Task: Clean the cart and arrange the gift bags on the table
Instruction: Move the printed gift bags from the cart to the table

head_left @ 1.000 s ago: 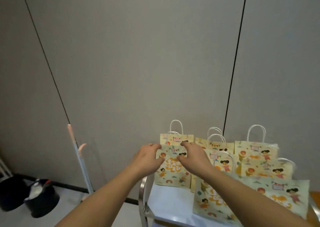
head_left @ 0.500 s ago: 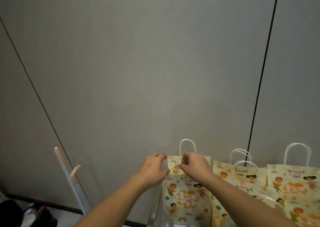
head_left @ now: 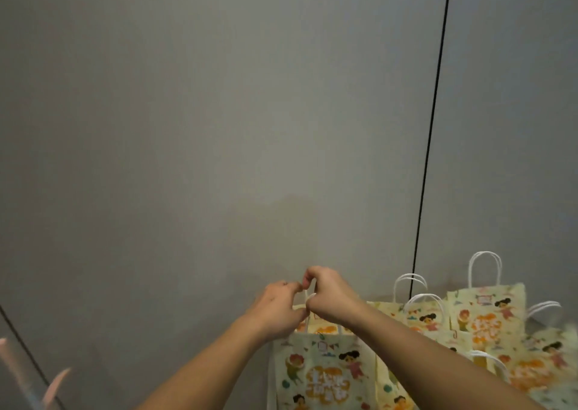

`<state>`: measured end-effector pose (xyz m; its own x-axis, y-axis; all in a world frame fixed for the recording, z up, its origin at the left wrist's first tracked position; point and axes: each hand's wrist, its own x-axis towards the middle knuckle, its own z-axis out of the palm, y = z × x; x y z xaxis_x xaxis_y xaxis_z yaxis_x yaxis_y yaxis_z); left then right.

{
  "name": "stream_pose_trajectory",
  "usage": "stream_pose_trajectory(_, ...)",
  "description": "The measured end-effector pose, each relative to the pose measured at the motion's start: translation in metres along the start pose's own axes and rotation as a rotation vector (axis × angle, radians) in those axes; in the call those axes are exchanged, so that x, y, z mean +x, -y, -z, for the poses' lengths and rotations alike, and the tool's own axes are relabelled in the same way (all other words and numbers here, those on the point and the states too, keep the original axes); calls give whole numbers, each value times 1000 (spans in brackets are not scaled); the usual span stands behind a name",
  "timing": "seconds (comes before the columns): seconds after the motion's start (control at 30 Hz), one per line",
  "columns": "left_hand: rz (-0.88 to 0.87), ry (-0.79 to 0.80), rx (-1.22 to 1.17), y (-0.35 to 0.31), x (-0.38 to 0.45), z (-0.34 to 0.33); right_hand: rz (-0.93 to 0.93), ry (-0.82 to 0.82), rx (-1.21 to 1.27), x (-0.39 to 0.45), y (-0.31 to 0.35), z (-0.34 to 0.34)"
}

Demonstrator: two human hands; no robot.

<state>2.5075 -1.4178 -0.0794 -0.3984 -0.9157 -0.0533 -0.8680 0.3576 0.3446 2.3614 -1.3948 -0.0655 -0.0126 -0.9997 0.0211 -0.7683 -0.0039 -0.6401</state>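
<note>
Low in the frame, the left hand (head_left: 275,311) and right hand (head_left: 328,297) pinch the white cord handles of a pale yellow cartoon-printed paper gift bag (head_left: 322,375), leftmost in the row; next, apparently, a level lift clear.

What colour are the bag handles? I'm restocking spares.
White, seen in the head view on the pale yellow cartoon-printed paper gift bags, looped white handles.

The light is dim and soft. The wall (head_left: 219,128) looks gray and dull. The bags at the right edge (head_left: 556,366) are blurry.
</note>
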Motion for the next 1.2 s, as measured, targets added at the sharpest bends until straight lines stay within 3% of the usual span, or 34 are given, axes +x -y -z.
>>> stream_pose_trajectory(0.17, -137, 6, -18, 11, -14, 33, -70, -247, -34, -23, 51, 33)
stream_pose_trajectory(0.4, -359, -149, -184, -13, -40, 72, -69, -592, -120, -77, 112, 102)
stream_pose_trajectory(0.6, -474, -247, -257, -72, -76, 106, -131, -728, -321, -146, 143, 152)
stream_pose_trajectory(0.8, -683, -141, -292, -149, -139, 105, -308, -690, -613, -253, 147, 190)
stream_pose_trajectory(1.03, -961, 21, -283, -271, -249, 61, -581, -821, -623, -411, 116, 223)
stream_pose_trajectory(1.2, -1074, 215, -442, -362, -356, 22, -723, -936, -585, -542, 97, 240)
